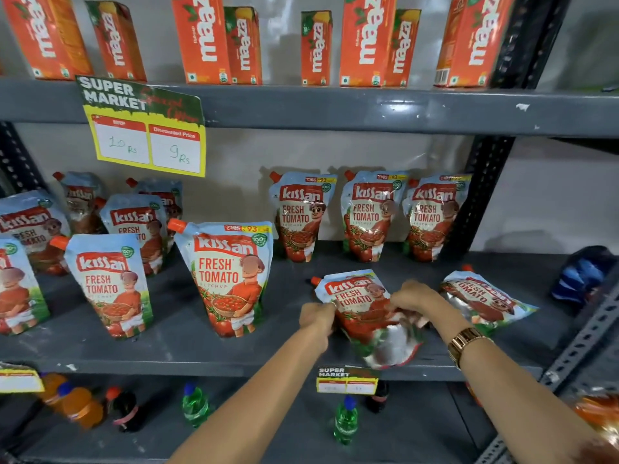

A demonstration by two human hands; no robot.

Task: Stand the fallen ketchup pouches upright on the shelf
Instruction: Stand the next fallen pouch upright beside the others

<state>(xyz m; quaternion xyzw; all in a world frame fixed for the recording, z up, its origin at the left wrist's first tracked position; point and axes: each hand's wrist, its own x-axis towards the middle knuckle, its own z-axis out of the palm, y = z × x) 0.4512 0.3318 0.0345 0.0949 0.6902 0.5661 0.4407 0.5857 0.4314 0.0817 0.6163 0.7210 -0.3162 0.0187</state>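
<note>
Most red-and-blue foil ketchup pouches (231,276) stand upright on the grey metal shelf (174,349). Both hands, left hand (316,316) and right hand (413,296), grip one half-raised fallen pouch (360,303) mid-shelf. Another flat pouch (482,299) remains, just right.

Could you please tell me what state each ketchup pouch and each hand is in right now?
Held pouch: tilted, gripped by both hands, not yet upright.
Right pouch: lying fallen, untouched.
Back-row pouches: upright.
Left pouches: upright.
Left hand: closed on held pouch.
Right hand: closed on held pouch.
</note>
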